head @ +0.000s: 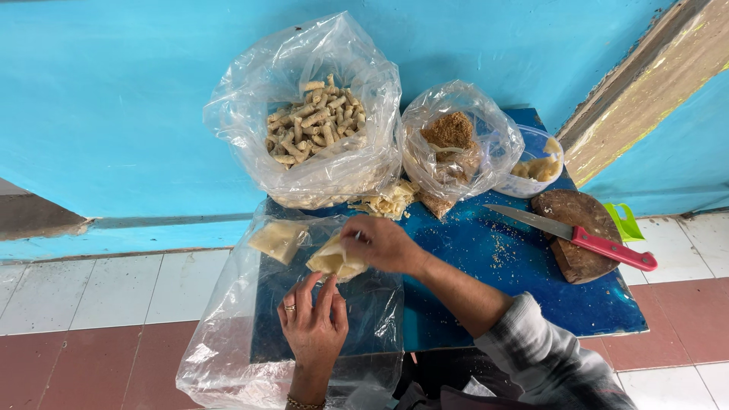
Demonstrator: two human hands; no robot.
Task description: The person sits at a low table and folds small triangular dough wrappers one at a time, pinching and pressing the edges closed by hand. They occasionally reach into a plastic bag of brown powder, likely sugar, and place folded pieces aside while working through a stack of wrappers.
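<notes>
Big clear bag of rolls (315,121) at back left of blue surface (501,266). Smaller bag of brown crumbs (452,137) beside it. Plastic tub (541,163) further right. Red-handled knife (577,237) lies across round wooden board (581,235). Green plastic piece (626,222) behind board. Tiled floor (114,292), blue wall (114,91).

Large clear bag of rolls (315,121), smaller clear bag of crumbs (453,140), flat clear bag (228,334)
</notes>
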